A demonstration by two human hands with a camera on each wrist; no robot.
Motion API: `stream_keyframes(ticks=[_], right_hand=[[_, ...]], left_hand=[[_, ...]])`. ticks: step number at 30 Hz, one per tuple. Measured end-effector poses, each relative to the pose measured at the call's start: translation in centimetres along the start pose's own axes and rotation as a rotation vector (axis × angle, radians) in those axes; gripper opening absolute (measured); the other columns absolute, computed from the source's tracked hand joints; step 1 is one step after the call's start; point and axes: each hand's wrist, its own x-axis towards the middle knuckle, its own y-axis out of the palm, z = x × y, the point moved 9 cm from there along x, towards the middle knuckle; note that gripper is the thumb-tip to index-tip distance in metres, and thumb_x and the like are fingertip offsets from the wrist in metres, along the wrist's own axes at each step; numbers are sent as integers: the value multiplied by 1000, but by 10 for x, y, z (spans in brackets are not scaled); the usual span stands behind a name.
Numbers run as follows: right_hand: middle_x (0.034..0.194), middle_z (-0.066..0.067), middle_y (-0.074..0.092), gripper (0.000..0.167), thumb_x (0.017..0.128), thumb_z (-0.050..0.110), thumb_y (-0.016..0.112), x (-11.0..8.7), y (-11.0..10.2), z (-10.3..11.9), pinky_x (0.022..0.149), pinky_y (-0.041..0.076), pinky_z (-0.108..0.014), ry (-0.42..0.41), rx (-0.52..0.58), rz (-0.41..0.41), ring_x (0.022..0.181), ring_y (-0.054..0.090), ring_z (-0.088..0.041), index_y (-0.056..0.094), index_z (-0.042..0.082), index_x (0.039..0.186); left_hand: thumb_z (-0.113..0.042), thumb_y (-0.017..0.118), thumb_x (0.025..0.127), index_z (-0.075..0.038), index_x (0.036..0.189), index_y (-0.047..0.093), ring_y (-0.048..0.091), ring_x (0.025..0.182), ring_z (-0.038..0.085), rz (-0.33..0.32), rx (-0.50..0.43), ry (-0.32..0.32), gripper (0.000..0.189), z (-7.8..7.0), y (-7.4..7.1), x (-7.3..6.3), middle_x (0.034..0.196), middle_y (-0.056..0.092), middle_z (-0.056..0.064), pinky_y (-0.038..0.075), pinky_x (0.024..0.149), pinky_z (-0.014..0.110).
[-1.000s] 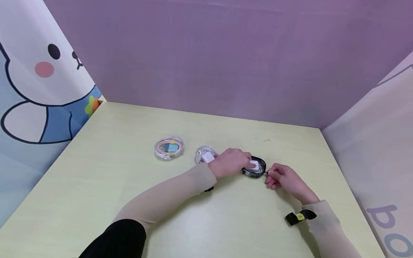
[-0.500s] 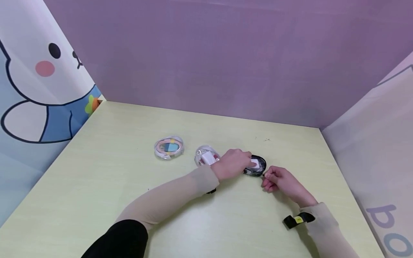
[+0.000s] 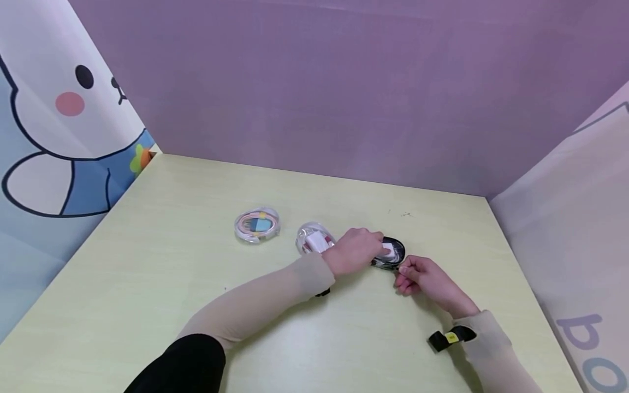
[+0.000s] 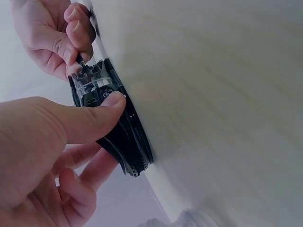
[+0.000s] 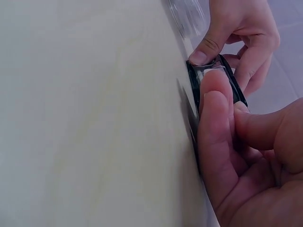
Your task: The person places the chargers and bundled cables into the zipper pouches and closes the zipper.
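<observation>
A coiled black cable (image 3: pixel 399 249) with a white label and clear wrapping is on the pale table, right of the middle. My left hand (image 3: pixel 354 251) holds it, thumb on one face and fingers on the other, as the left wrist view shows. At the coil's near right edge, my right hand (image 3: pixel 427 279) pinches a small black end (image 4: pixel 80 60) between thumb and fingers. In the right wrist view, my right fingers hide much of the black coil (image 5: pixel 193 78). Left of my left hand is a clear-wrapped white coil (image 3: pixel 314 238), partly covered by the hand and sleeve.
Farther left on the table (image 3: pixel 147 284) lies a pink coiled cable (image 3: pixel 257 225) in clear wrapping with a blue label. A purple panel (image 3: pixel 314 93) closes off the back. Printed panels stand at the left and right, one showing a cartoon rabbit (image 3: pixel 54 114).
My right hand has shifted slightly left and toward me, still pinching the small end. My left hand and the black coil have barely moved.
</observation>
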Motion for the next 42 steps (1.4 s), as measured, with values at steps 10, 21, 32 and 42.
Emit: stream_keyframes(ticks=[10, 21, 32, 42], right_hand=[[89, -18, 68, 21, 104, 8, 48, 3, -3, 0, 69, 59, -36, 14, 24, -18, 74, 67, -23, 55, -12, 104], [91, -19, 67, 20, 103, 6, 51, -8, -12, 5, 69, 59, -37, -17, 1, -97, 76, 67, -22, 56, -13, 106], [90, -17, 69, 19, 102, 11, 57, -17, -14, 19, 69, 59, -33, -84, -113, -253, 77, 68, -23, 60, -7, 102], [95, -7, 71, 11, 99, 14, 63, -28, -21, 51, 72, 56, -32, -273, -471, -414, 85, 67, -21, 66, 6, 105]], left_hand=[[-11, 64, 96, -32, 123, 71, 61, 88, 14, -1, 1, 22, 35, 4, 0, -3, 109, 67, -4, 54, 68, 28], [-22, 71, 92, -30, 115, 74, 57, 108, 10, -29, -237, 62, 24, 9, -12, -25, 122, 66, -11, 52, 82, 28], [-28, 63, 98, -27, 109, 75, 60, 103, 9, -107, -247, 58, 16, 17, -27, -63, 112, 68, -11, 52, 82, 27], [-24, 69, 93, -21, 105, 76, 63, 91, 14, -272, -196, -125, 14, 73, -43, -131, 100, 71, -6, 55, 74, 31]])
